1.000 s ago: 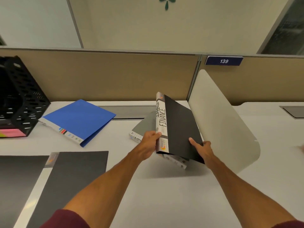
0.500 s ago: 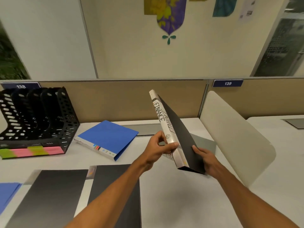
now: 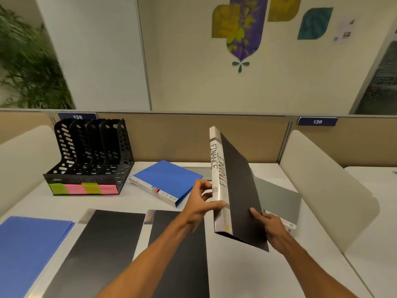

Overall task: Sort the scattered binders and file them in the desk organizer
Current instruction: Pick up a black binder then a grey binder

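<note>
With the left hand (image 3: 199,205) pinching its spine and the right hand (image 3: 271,227) gripping its cover, the tilted FINANCE binder (image 3: 238,190), in the air right of centre, may swing open before reaching the far-left desk organizer (image 3: 90,155).

Only one view here: a wide-angle cam on the person's head, facing forward and tipped down over the table (image 3: 247,276). It sits close in, so both forearms run up from the bottom of the frame, and the left hand (image 3: 199,207) and right hand (image 3: 270,226) land mid-frame on the black binder (image 3: 238,190). It looks toward the table's far edge, with the partition (image 3: 171,138) and wall (image 3: 193,61) above.
</note>
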